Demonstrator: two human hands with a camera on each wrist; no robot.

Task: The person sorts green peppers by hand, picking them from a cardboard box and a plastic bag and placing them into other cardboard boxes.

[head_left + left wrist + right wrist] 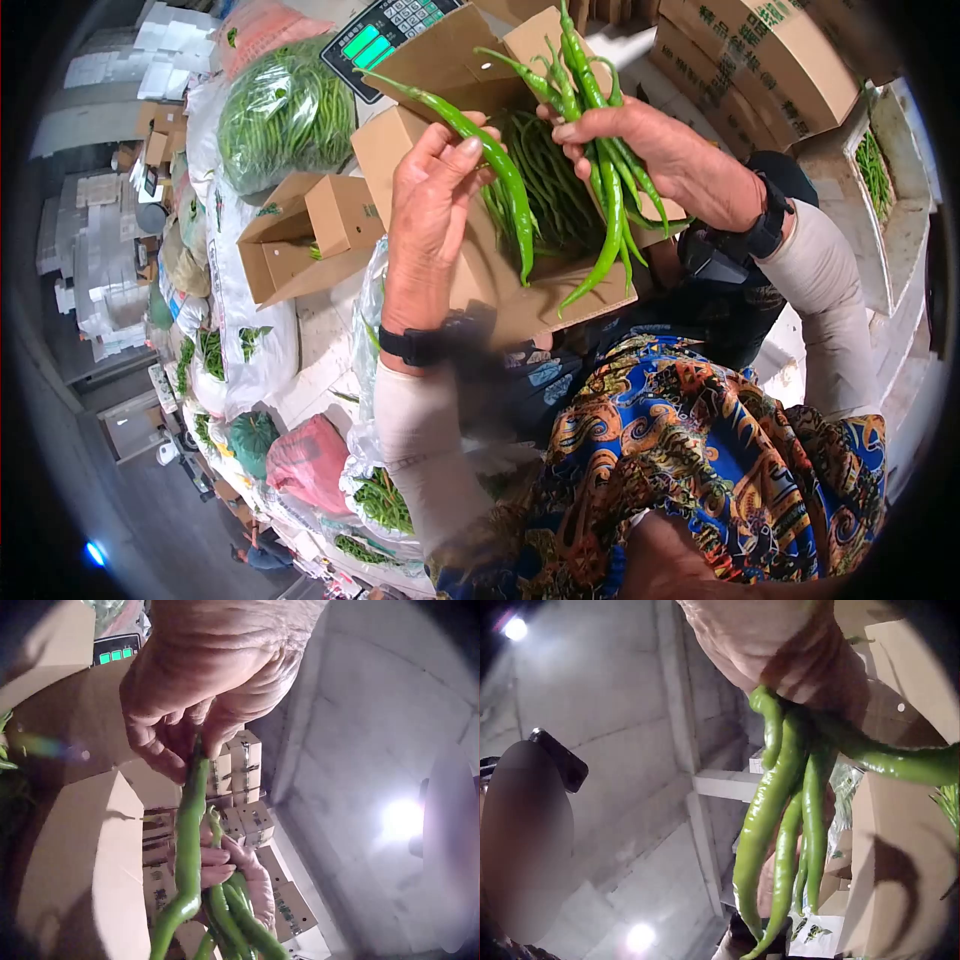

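In the head view the left hand (pixel 432 205) pinches one long green pepper (pixel 510 178) between thumb and fingers. Beside it, the right hand (pixel 655 150) grips a bunch of several green peppers (pixel 610 215), their tips hanging down. Both hands are over an open cardboard box (pixel 590 295) holding many green peppers (pixel 550 190). The left wrist view has the left hand (pixel 217 675) pinching the single pepper (pixel 191 832) at its upper end. In the right wrist view the bunch (pixel 780 802) hangs from the right hand (pixel 795 652).
A scale with a lit green display (pixel 370 48) stands behind the box. To the left are a clear bag of green peppers (pixel 285 115) and a smaller open box (pixel 345 215). Stacked cartons (pixel 765 75) stand at back right, with a white crate (pixel 890 250) at the right.
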